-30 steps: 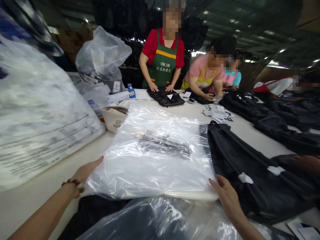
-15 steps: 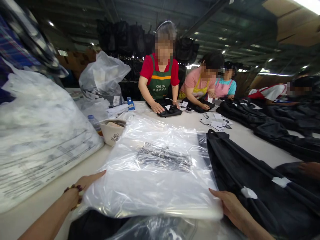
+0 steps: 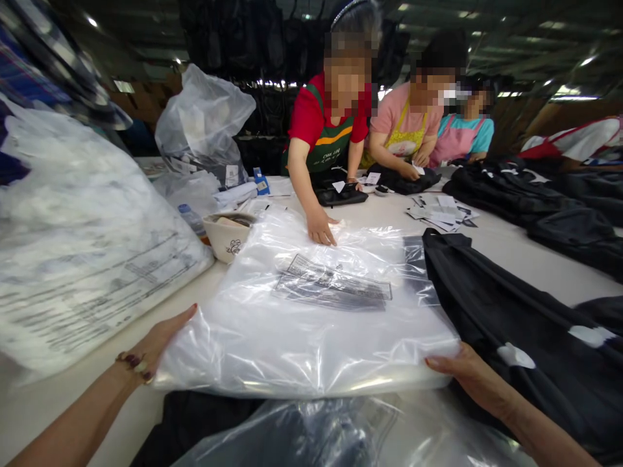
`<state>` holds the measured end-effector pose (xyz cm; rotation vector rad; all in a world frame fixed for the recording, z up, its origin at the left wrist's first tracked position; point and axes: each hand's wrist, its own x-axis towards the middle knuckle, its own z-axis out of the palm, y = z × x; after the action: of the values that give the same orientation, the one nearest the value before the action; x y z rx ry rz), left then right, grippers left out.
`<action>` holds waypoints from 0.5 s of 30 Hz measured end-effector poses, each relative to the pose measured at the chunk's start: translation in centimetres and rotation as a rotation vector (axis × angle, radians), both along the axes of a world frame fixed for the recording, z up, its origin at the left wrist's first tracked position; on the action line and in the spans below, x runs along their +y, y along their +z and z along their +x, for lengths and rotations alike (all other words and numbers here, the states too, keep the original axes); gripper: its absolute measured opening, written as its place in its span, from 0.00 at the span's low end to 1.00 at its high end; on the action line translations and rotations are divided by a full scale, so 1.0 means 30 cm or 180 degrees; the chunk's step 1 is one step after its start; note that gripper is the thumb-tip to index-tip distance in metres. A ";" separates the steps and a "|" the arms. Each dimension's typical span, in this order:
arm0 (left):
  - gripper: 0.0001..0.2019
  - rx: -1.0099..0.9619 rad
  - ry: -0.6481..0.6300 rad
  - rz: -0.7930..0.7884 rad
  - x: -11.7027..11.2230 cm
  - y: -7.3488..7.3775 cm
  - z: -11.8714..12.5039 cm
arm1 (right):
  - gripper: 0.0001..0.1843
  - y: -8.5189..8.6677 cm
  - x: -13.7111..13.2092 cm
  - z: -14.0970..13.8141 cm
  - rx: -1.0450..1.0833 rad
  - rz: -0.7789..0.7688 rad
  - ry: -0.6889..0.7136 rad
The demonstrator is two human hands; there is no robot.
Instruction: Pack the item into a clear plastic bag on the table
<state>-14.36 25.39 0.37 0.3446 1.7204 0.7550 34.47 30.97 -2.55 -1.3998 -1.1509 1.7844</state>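
A thick stack of clear plastic bags (image 3: 316, 350), printed with a dark warning panel, lies in front of me. My left hand (image 3: 165, 337), with a beaded bracelet at the wrist, grips its left edge, thumb on top and the fingers mostly hidden. At the right near corner my right hand (image 3: 467, 370) holds on with its thumb over the top, the other fingers hidden beneath. A co-worker's hand (image 3: 321, 227) touches the stack's far edge. Under the near edge lie a black item (image 3: 195, 421) and another clear bag (image 3: 341, 428) with something dark inside.
On the left stands a big white plastic sack (image 3: 87, 259), beside a fabric basket (image 3: 226, 237). Black bags with white wrapped pieces (image 3: 487, 305) lie at right. Beyond are paper tags (image 3: 442, 211) and a black pouch (image 3: 341, 194); several co-workers stand across the table.
The co-worker in the green apron has leaned forward and reached a hand onto the stack's far edge. The stack's near edge and my hands appear higher in view, as the camera has shifted.
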 end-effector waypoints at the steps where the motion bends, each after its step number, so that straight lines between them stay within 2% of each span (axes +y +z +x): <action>1: 0.26 -0.0375 0.0173 0.0051 -0.003 0.005 -0.012 | 0.20 0.005 0.010 0.001 -0.0064 0.0088 0.0000; 3: 0.26 -0.0526 0.0248 0.0316 -0.009 0.009 -0.031 | 0.19 0.016 0.032 0.000 -0.0133 0.0219 0.0055; 6: 0.29 -0.0347 0.0007 0.0665 -0.027 -0.001 -0.043 | 0.18 0.019 0.047 -0.010 -0.0120 0.0195 0.0058; 11: 0.28 0.0238 -0.0332 0.0574 -0.054 -0.027 -0.029 | 0.16 0.007 0.043 -0.054 0.0039 -0.0124 -0.0345; 13: 0.25 0.0562 -0.0421 0.0547 -0.033 0.005 -0.020 | 0.13 0.042 0.077 -0.074 -0.0038 -0.0256 -0.0405; 15: 0.22 0.0736 -0.0480 0.0491 0.011 0.071 -0.018 | 0.10 0.108 0.143 -0.088 -0.0072 -0.0247 -0.0346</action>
<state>-14.91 25.73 2.50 0.6825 1.8314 0.7617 31.83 35.25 0.69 -1.5018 -1.0065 1.7575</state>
